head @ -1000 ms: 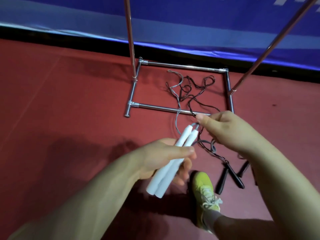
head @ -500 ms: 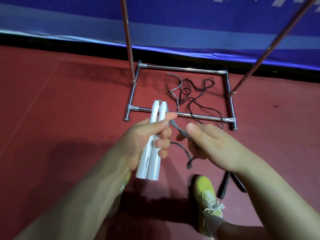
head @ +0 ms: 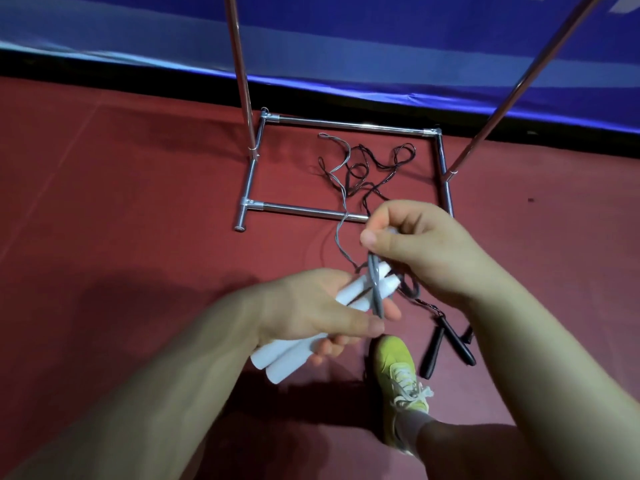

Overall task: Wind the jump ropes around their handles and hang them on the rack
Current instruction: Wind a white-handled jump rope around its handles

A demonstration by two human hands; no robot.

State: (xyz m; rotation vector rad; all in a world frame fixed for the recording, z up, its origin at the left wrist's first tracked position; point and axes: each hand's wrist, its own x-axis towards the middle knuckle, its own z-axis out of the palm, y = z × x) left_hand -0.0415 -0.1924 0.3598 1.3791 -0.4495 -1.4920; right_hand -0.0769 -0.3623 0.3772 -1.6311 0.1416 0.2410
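My left hand (head: 311,313) grips the two white handles (head: 287,358) side by side, tilted with their tops up and to the right. My right hand (head: 415,244) pinches the grey rope (head: 375,292) just above the handle tops and holds a strand across them. More grey rope (head: 341,181) trails over the front bar of the metal rack base (head: 304,210) into a tangle on the floor. A black rope (head: 388,164) lies in that same tangle, and its two black handles (head: 446,344) rest on the floor by my right forearm.
Two rack poles (head: 242,81) rise from the base, left and right. A blue banner (head: 346,39) runs along the back of the red floor. My foot in a yellow-green shoe (head: 401,375) stands right under my hands.
My left hand has tipped the white handles from upright to a slant and lowered them. My right hand has risen above the handle tops and drawn the grey rope across them.
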